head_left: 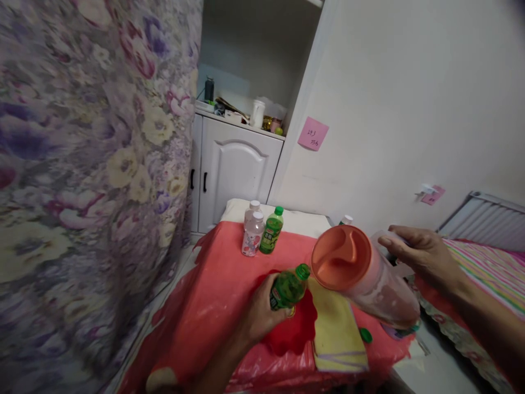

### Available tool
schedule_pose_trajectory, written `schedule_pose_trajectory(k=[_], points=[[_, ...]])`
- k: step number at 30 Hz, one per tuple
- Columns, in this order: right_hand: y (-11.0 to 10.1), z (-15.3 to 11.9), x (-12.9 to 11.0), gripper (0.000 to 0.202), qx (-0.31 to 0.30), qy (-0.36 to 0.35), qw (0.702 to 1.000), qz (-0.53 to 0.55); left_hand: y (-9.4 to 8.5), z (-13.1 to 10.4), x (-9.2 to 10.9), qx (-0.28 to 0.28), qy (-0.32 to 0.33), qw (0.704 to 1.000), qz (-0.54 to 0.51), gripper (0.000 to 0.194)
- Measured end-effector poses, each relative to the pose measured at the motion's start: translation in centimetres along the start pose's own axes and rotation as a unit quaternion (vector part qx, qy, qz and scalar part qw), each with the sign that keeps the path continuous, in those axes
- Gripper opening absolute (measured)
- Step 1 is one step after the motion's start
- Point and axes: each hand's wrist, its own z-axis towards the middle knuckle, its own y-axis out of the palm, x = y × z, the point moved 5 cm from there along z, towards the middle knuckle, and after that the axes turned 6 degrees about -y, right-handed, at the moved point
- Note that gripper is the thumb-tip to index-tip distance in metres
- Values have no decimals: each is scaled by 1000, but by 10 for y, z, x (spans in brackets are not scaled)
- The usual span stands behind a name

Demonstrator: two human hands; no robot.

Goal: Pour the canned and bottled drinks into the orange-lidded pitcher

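Note:
My left hand [260, 314] is wrapped round a green plastic bottle [289, 287], tilted with its neck up and to the right. Below that bottle is a red scalloped bowl [293, 331]. My right hand [429, 254] grips the handle of a clear pitcher [388, 295]. The pitcher leans steeply, its orange top [341, 257] turned left towards the neck of the bottle, with a small gap seen between them. Pinkish-brown contents show through its wall. A green cap [366, 335] lies beside a folded yellow cloth [338, 328].
A red plastic sheet [213, 284] covers the table. At the back stand another green bottle [271, 230] and two clear white-capped bottles, the nearer one [252, 235] labelled. One more white cap [346, 219] shows behind the pitcher. A floral curtain [98, 164] hangs left; a bed [492, 268] is right.

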Motion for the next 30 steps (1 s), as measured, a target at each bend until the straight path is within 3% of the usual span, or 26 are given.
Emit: schedule_pose_trajectory(k=[7, 13, 20, 25, 30], points=[[11, -10, 25, 54, 32, 23, 998, 55, 0, 0, 0, 6, -16, 1000, 20, 65], [17, -28, 58, 53, 99, 73, 983, 136, 1, -1, 9, 3, -25, 1000, 17, 62], [33, -55, 113, 54, 214, 117, 937, 248, -1, -1, 8, 7, -46, 999, 29, 64], [54, -73, 134, 54, 292, 139, 893, 313, -3, 1, 4, 6, -52, 998, 46, 66], [68, -80, 149, 51, 341, 137, 869, 331, 0, 1, -4, 8, -60, 997, 46, 65]])
